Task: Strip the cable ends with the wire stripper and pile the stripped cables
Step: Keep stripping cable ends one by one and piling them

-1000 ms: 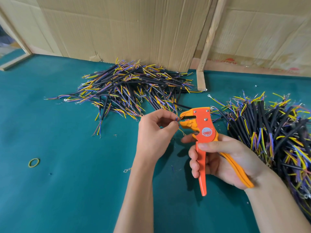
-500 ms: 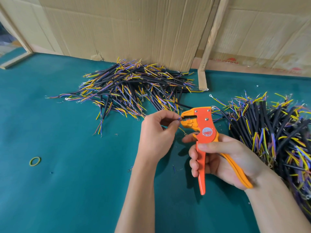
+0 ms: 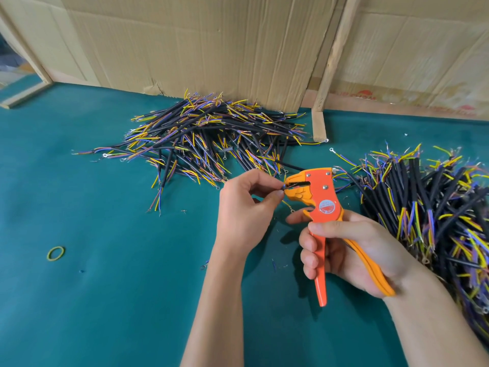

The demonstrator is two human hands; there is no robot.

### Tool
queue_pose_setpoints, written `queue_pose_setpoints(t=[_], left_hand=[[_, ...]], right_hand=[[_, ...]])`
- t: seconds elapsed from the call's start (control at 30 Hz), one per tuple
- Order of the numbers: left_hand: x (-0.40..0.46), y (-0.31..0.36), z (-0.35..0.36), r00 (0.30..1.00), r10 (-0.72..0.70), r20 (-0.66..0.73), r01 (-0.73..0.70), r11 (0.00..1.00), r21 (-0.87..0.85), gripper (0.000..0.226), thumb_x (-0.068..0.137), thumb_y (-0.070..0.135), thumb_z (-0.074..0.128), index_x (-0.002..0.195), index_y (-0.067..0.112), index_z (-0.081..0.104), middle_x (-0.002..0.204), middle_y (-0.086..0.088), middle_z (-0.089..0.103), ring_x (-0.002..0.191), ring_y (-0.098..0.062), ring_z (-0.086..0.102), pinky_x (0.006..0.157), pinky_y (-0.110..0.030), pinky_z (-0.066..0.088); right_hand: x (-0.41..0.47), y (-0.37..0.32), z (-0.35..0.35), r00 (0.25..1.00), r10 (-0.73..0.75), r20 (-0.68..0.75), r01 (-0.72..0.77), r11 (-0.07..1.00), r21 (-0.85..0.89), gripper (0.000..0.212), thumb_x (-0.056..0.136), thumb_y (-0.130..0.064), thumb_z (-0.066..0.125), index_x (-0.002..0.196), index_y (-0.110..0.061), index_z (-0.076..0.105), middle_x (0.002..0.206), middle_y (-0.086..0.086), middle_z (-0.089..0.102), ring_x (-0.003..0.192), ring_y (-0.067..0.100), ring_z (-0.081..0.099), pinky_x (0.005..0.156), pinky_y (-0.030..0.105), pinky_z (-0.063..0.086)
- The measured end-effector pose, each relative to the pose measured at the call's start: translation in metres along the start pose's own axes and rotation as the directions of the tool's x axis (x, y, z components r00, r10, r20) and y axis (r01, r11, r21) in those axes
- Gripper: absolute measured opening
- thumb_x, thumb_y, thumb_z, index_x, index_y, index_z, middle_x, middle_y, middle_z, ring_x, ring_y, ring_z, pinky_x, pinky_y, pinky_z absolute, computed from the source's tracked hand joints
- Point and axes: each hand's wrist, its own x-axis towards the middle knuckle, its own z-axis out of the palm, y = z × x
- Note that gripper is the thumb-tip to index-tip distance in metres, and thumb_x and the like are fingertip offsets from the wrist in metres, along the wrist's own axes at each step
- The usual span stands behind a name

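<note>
My right hand (image 3: 352, 247) grips the handles of an orange wire stripper (image 3: 321, 205), held upright over the green table, its jaws pointing left. My left hand (image 3: 246, 207) pinches the thin wires of a cable end (image 3: 282, 187) between thumb and forefinger right at the jaws; most of that cable is hidden behind my hand. A loose pile of black cables (image 3: 211, 139) with yellow, blue and purple wire ends lies behind my hands at the cardboard wall. A denser heap of the same cables (image 3: 434, 213) lies at the right.
The green table mat (image 3: 105, 287) spreads out on the left, with a yellow-green rubber band (image 3: 55, 253) on it. Small insulation scraps (image 3: 274, 264) lie under my hands. Cardboard sheets (image 3: 211, 43) and a wooden post (image 3: 318, 123) close off the back.
The stripper and both hands have stayed nearly in place; my left fingers have brought the wire ends closer into the jaws. The view has shifted slightly.
</note>
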Motion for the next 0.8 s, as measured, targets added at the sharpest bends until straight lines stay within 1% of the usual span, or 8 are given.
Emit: queue_pose_setpoints(t=[0.17, 0.4, 0.57, 0.67, 0.73, 0.8], left_hand=[[0.0005, -0.0012, -0.0010, 1.000, 0.009, 0.006, -0.009, 1.000, -0.011, 0.029, 0.080, 0.001, 0.077, 0.074, 0.029, 0.071, 0.068, 0.014, 0.070, 0.064, -0.005, 0.062, 0.059, -0.028, 0.047], [0.0015, -0.0033, -0.0008, 1.000, 0.002, 0.015, -0.001, 0.999, -0.042, 0.025, 0.080, 0.000, 0.077, 0.075, 0.025, 0.071, 0.068, 0.012, 0.069, 0.062, -0.006, 0.061, 0.058, -0.031, 0.045], [0.0012, -0.0034, -0.0016, 1.000, 0.003, 0.005, -0.003, 0.997, -0.072, 0.021, 0.081, 0.001, 0.077, 0.077, 0.019, 0.066, 0.069, 0.005, 0.069, 0.061, -0.010, 0.059, 0.058, -0.038, 0.048], [0.0013, -0.0028, -0.0017, 1.000, -0.002, -0.002, 0.002, 0.997, -0.074, 0.020, 0.081, 0.001, 0.078, 0.078, 0.017, 0.066, 0.070, 0.002, 0.070, 0.061, -0.011, 0.061, 0.060, -0.044, 0.052], [0.0012, -0.0028, -0.0019, 1.000, -0.012, -0.007, 0.011, 0.997, -0.073, 0.018, 0.081, 0.003, 0.078, 0.080, 0.017, 0.067, 0.071, 0.000, 0.072, 0.061, -0.013, 0.063, 0.061, -0.044, 0.054], [0.0012, -0.0028, -0.0024, 1.000, -0.028, -0.010, 0.027, 0.996, -0.080, 0.017, 0.082, 0.005, 0.079, 0.081, 0.018, 0.068, 0.071, -0.001, 0.073, 0.062, -0.019, 0.067, 0.060, -0.042, 0.057]], right_hand=[[-0.0010, -0.0008, -0.0019, 1.000, 0.008, 0.019, -0.008, 1.000, -0.003, 0.044, 0.077, -0.013, 0.076, 0.116, 0.006, 0.067, 0.075, 0.019, 0.055, 0.061, 0.032, 0.056, 0.058, 0.044, 0.053], [-0.0007, -0.0007, -0.0016, 1.000, 0.022, 0.015, -0.022, 1.000, -0.002, 0.043, 0.077, -0.014, 0.077, 0.115, 0.004, 0.068, 0.070, 0.015, 0.052, 0.056, 0.030, 0.053, 0.055, 0.041, 0.050], [-0.0006, -0.0002, -0.0001, 1.000, 0.022, -0.004, -0.022, 1.000, -0.008, 0.035, 0.084, -0.013, 0.072, 0.114, 0.004, 0.067, 0.067, 0.013, 0.048, 0.052, 0.026, 0.047, 0.051, 0.039, 0.045], [-0.0002, -0.0001, 0.0012, 1.000, 0.022, -0.018, -0.022, 1.000, -0.002, 0.032, 0.084, -0.014, 0.070, 0.111, 0.002, 0.069, 0.065, 0.011, 0.046, 0.050, 0.024, 0.045, 0.048, 0.036, 0.043], [-0.0002, -0.0001, 0.0023, 0.999, 0.016, -0.027, -0.016, 1.000, -0.007, 0.030, 0.083, -0.015, 0.070, 0.109, 0.000, 0.071, 0.065, 0.011, 0.045, 0.049, 0.023, 0.045, 0.048, 0.035, 0.042], [-0.0004, 0.0000, 0.0038, 0.999, 0.006, -0.035, -0.007, 1.000, -0.013, 0.028, 0.082, -0.015, 0.070, 0.107, -0.001, 0.072, 0.064, 0.010, 0.045, 0.048, 0.023, 0.044, 0.047, 0.035, 0.041]])
